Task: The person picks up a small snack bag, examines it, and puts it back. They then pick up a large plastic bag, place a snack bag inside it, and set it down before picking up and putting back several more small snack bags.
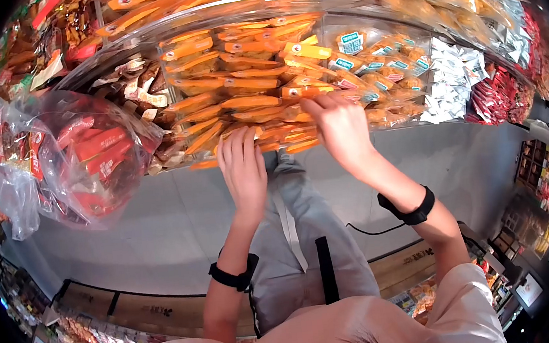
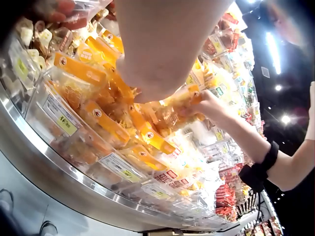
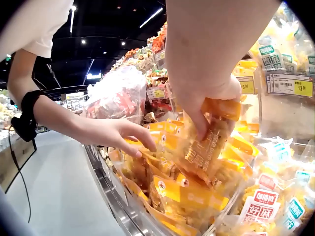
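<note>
Clear snack packets with orange tops (image 1: 250, 100) fill a bin in rows in front of me. My right hand (image 1: 342, 124) pinches one packet (image 3: 206, 147) by its orange top, thumb on the near side, at the bin's right part. To its left my left hand (image 1: 243, 168) rests on the packets at the bin's front edge. Its fingers (image 3: 140, 135) are spread and loosely bent over the orange tops in the right wrist view. In the left wrist view my own forearm and hand hide much of what lies under the left fingers.
A clear plastic bag (image 1: 96, 160) with red packets stands at the left on the display. Right of the bin lie packets with teal labels (image 1: 384, 69), then silver-white packets (image 1: 452, 76) and red ones (image 1: 497, 94). Price tags (image 2: 61, 118) line the front rim (image 2: 54, 164).
</note>
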Tool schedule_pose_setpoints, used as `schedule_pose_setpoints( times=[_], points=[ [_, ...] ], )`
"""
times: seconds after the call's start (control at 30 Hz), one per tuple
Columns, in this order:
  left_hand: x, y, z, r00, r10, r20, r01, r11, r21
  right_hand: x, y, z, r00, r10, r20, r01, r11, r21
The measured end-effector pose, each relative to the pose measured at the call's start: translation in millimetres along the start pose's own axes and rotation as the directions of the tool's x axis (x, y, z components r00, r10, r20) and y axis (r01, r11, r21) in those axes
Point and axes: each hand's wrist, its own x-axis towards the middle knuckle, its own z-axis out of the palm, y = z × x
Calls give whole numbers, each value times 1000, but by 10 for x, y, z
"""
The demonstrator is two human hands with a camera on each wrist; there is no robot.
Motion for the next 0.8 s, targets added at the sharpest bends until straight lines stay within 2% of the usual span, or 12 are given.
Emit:
schedule_pose_setpoints(
  times=[0.07, 0.17, 0.33, 0.4, 0.47, 0.53, 0.57, 0.63, 0.7, 0.8],
  points=[
    [58, -59, -11, 988, 96, 117, -96, 995, -8, -36, 50, -24, 1000, 7, -3, -7, 1000, -8],
    [118, 1, 87, 977, 167, 133, -165, 986, -31, -104, 67, 70, 1000, 7, 24, -8, 1000, 3],
    [118, 98, 221, 980, 142, 138, -140, 990, -25, -71, 117, -36, 999, 4, 55, -4, 1000, 3],
    [113, 114, 217, 990, 123, 62, -119, 991, -64, -93, 130, -65, 995, 82, 49, -82, 997, -3],
    [119, 152, 234, 990, 118, 76, -111, 990, -88, -95, 87, -39, 996, 84, 32, -84, 996, -14],
    [104, 201, 283, 989, 115, 90, -104, 988, -112, -86, 68, 47, 1000, -11, 11, 11, 999, -39],
    [90, 225, 334, 987, 125, 100, -116, 989, -92, -60, 60, 90, 996, -70, 49, 71, 997, -27],
    [47, 210, 419, 981, 133, 140, -121, 988, -95, -46, 28, 259, 992, -119, 41, 120, 992, -28],
    [-5, 182, 469, 983, 143, 116, -131, 986, -104, -64, -3, 450, 979, -194, 67, 198, 979, -49],
    [-50, 200, 419, 985, 139, 105, -124, 982, -140, -67, -9, 699, 975, -178, 130, 184, 982, -35]
  ],
)
